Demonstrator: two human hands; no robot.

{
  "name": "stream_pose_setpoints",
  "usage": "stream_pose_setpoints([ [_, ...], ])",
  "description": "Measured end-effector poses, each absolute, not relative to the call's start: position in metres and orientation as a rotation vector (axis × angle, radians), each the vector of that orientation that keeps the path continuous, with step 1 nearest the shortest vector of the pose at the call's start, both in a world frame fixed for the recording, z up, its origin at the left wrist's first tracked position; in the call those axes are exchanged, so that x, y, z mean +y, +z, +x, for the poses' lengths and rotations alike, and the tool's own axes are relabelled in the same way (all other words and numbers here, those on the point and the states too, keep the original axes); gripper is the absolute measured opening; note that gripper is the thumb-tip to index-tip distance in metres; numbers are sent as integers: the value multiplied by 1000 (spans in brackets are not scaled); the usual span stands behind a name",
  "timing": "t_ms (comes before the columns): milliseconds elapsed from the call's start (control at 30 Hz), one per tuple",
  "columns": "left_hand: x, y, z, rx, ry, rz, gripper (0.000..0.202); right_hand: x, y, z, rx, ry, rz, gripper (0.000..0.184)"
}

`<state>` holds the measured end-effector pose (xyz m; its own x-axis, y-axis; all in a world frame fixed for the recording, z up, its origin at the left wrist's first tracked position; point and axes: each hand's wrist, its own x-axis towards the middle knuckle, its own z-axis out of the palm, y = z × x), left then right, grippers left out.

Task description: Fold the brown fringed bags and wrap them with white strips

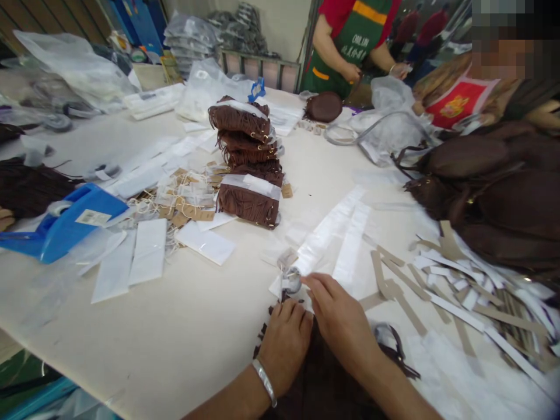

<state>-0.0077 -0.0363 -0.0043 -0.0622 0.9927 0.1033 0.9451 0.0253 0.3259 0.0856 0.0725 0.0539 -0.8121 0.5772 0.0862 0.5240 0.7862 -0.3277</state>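
Close in front of me lies a dark brown fringed piece (262, 329), apparently a bag, mostly covered by my hands and arms. My left hand (289, 335), with a silver bangle at the wrist, presses curled fingers down on it. At its far end stands a grey ring in clear wrapping (291, 281). The fingertips of my right hand (339, 315) are pinched at the ring's right edge; the thumb is hidden. White paper strips (328, 230) lie just beyond. A second wrapped ring with brown straps (389, 341) rests right of my right wrist.
A stack of brown fringed bags (249, 198) stands mid-table beside tags with strings (184, 201). At left sits a blue tape dispenser (79, 221). Paper strips (464, 286) and brown bags (494, 181) crowd the right. Co-workers (354, 52) stand across the table.
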Motion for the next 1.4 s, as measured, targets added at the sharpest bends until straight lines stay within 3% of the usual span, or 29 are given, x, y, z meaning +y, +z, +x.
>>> stream_pose_setpoints([
  [67,-36,-4,-9,2134,452,2042,21,102,56,44,-3012,456,-650,40],
  [200,-37,3,-20,2140,437,2027,23,139,42,5,-3381,400,-110,21],
  [367,-45,1,-33,2173,442,2032,28,151,45,12,-3529,346,171,19],
  [633,-59,-15,-39,2143,555,2145,27,161,40,25,-3592,457,192,21],
  [833,-55,-4,-44,2087,282,2035,33,161,36,40,-3486,428,167,14],
  [967,-52,9,-45,2074,277,1913,30,157,39,47,-3513,515,101,21],
  [1100,-42,10,-38,1980,297,1921,42,161,42,43,-3615,680,32,28],
  [1233,-35,3,-34,1921,318,1879,25,168,45,40,-3613,961,-109,30],
  [1400,-36,6,-39,1813,642,1691,16,164,54,42,-3602,1144,-169,36],
])
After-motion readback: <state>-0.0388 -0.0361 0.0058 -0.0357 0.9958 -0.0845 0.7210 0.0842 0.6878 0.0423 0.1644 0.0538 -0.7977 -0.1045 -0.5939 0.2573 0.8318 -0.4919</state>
